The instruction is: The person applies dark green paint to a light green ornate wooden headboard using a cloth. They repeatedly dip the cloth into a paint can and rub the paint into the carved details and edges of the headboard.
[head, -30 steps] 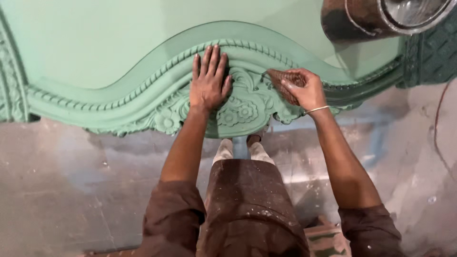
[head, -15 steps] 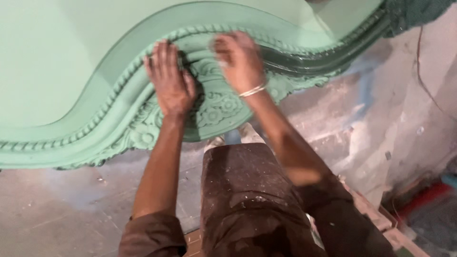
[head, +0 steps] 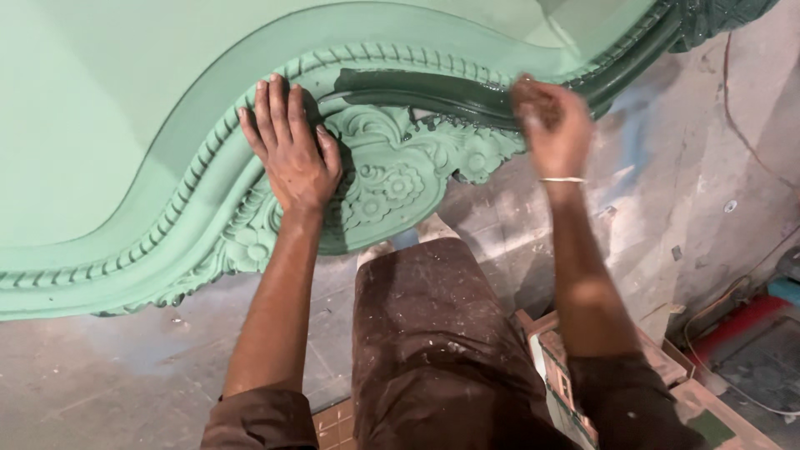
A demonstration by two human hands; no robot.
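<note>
Left hand [head: 290,150] lies flat, fingers spread, gripping nothing, on the mint-green carved wooden panel [head: 125,125] at its beaded border. Right hand [head: 554,125] is bunched, blurred, pressed on the dark wet groove right of the floral carving [head: 400,179]; what it holds, cannot tell. The panel's long axis runs lower-left to upper-right. Bare grey concrete floor [head: 100,375] lies below its scalloped lower edge.

Carved panel [head: 125,125] across upper left and centre of frame; left hand [head: 292,150] flat on its moulding, right hand [head: 554,125] on the edge, upper right; floor [head: 108,375] below.
</note>
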